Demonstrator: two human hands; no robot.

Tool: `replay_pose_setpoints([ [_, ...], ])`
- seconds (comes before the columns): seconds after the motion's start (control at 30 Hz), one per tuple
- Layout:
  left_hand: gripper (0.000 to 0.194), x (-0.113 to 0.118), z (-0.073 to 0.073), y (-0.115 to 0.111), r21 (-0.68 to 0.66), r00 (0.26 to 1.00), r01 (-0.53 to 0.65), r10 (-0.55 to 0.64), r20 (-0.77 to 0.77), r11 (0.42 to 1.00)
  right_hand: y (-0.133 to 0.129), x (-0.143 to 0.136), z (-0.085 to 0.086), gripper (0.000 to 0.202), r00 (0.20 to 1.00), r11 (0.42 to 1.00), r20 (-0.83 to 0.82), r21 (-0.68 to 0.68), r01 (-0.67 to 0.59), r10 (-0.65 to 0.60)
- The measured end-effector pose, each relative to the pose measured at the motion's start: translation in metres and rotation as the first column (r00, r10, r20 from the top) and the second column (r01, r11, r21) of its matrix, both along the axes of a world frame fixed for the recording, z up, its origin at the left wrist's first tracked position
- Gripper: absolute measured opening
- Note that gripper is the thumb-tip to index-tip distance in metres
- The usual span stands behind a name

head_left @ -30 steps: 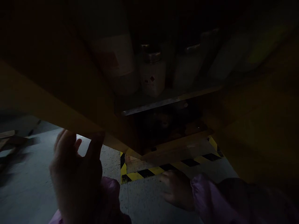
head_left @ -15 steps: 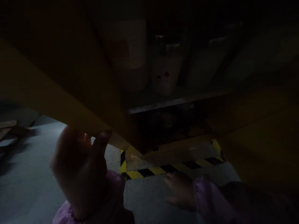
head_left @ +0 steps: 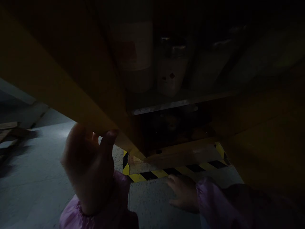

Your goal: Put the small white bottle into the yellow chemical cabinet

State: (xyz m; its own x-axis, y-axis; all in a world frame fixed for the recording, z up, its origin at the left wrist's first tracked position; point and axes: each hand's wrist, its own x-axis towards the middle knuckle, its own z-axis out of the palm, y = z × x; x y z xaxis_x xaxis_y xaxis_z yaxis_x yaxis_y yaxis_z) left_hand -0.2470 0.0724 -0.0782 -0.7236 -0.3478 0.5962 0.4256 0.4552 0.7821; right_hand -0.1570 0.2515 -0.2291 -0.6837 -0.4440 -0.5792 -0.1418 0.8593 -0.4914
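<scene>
The yellow cabinet door (head_left: 59,79) hangs open left of the cabinet shelf (head_left: 176,103), its lower edge grasped by the left hand (head_left: 89,165). Below the shelf, the right hand (head_left: 183,192) rests flat, fingers released, on the floor (head_left: 152,203) beside hazard tape (head_left: 164,173). Canisters (head_left: 170,73) stand on the shelf.

text: none readable | can (head_left: 171,74): small diamond marks, too dark to read

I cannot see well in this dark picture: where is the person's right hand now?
In the head view, the right hand lies low and right of centre, flat on the speckled floor, just in front of the black-and-yellow striped tape below the open yellow cabinet.
</scene>
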Motion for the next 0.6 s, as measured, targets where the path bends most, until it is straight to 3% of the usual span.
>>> replay_pose_setpoints([
  [0.3,0.028,0.000,0.006,0.001,0.000,0.998,0.067,-0.067,0.001,0.998,0.002,0.001,0.004,0.048,1.000,1.000,0.019,0.006,0.015,-0.015],
  [0.6,0.021,0.007,0.009,0.009,-0.053,0.998,-0.023,0.026,0.053,0.998,0.011,-0.011,0.003,0.048,0.996,0.996,-0.022,0.034,0.088,-0.087],
])
